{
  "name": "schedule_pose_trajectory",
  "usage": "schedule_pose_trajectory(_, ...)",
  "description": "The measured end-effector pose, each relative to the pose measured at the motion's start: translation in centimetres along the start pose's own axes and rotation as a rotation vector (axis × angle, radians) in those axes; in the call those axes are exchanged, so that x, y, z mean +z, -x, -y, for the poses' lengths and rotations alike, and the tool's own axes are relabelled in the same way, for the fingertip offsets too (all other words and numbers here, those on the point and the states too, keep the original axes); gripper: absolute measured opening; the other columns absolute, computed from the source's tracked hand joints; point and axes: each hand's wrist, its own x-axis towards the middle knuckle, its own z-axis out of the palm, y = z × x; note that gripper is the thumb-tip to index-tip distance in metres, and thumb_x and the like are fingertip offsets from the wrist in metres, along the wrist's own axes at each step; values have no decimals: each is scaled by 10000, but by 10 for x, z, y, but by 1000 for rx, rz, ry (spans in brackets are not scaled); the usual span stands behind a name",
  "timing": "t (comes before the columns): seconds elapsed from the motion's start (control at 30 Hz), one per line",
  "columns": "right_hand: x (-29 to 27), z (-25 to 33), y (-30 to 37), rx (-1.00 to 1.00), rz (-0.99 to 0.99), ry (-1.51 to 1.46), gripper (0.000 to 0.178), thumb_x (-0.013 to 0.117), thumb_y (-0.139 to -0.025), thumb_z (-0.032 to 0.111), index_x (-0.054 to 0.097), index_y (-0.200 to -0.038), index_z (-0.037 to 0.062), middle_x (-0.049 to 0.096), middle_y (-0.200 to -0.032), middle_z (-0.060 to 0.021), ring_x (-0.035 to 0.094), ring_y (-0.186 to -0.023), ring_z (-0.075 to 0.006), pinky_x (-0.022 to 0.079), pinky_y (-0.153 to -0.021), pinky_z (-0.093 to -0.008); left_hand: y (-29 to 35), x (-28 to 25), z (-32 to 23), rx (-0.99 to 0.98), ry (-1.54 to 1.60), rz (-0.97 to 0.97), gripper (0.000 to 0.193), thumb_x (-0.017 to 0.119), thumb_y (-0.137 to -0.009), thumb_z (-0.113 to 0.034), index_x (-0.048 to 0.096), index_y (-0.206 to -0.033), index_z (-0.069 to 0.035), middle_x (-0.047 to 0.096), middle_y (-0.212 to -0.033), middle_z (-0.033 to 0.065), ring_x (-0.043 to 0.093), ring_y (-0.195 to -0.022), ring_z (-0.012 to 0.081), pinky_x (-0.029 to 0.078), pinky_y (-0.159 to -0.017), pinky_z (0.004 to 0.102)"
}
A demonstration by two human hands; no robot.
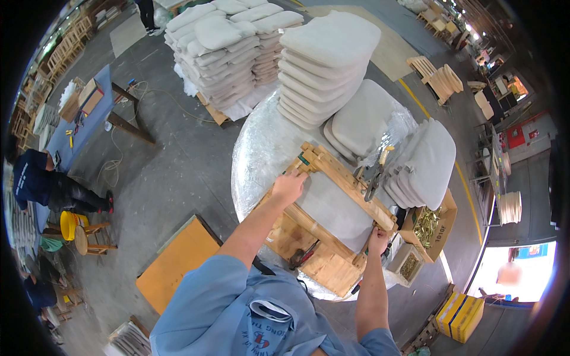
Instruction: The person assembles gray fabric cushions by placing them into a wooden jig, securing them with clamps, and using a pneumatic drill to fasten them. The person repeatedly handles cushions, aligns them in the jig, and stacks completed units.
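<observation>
A wooden jig (320, 234) lies tilted across the round, film-wrapped table in front of me. Within its bars rests a grey upholstered seat pad (335, 207). My left hand (289, 185) grips the jig's left corner with curled fingers. At the opposite end, my right hand (378, 241) is closed against the right corner; what sits between its fingers is too small to tell. A metal toggle clamp (374, 183) stands on the far bar. Another clamp with a red handle (305, 256) is on the near board.
Beyond the jig stand a tall stack of grey pads (326, 65) and a leaning stack (424, 163). An open carton (436, 228) of brass-coloured pieces and a small bin (409, 264) are at the right. An orange board (178, 261) lies left. A person (50, 181) stands at a blue bench.
</observation>
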Motion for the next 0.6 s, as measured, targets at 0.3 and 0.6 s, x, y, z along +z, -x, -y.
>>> schedule_pose_trajectory(0.3,4,-10,0,-97,15,46,487,805,-929,504,687,-1077,55,762,-963,-148,754,-948,-347,576,-877,-448,-6,4,2,-9,-12,-22,371,606,-995,-219,653,-1363,-220,723,-1164,119,738,-996,369,605,-808,535)
schedule_pose_trajectory(0.6,-47,-22,37,-116,-180,-398,409,749,-1016,279,640,-1277,-17,714,-1129,-172,662,-964,-354,533,-933,-466,-2,10,-1,66,-13,-138,386,620,-1002,-228,613,-1388,-203,719,-1091,148,738,-944,394,604,-779,543)
